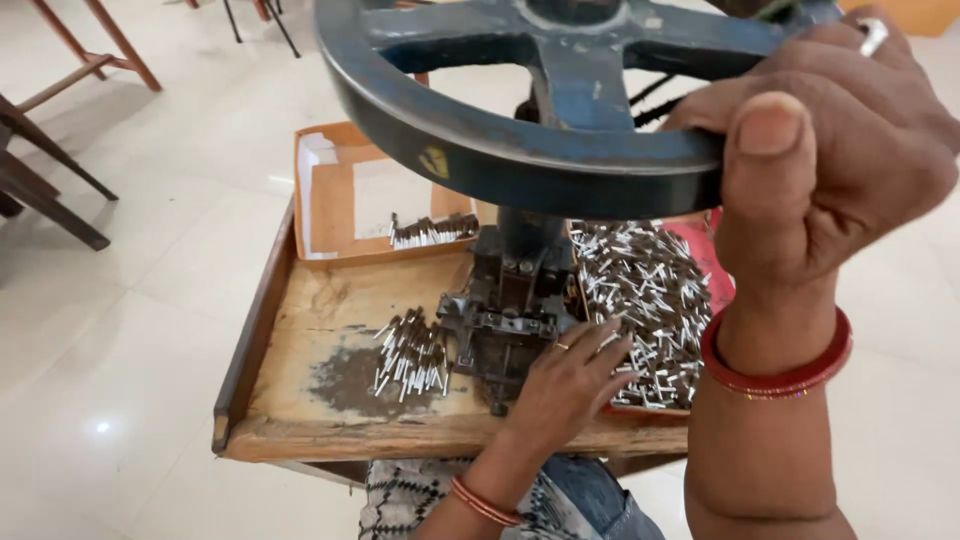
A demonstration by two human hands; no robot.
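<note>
blue handwheel point(530, 150) in right hand point(830, 170).

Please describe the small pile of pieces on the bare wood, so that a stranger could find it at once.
Start at the wooden tray table under the big blue handwheel. Left of the dark metal press, the small pile lies directly on bare wood beside a dark stain. The far larger heap lies right of the press.

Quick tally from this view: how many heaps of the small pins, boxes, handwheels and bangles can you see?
Pin heaps: 3 (cardboard box, bench, right tray)
Cardboard boxes: 1
Handwheels: 1, right hand on its rim
Bangles: 2 (red, copper on left hand)
Total: 7
</note>
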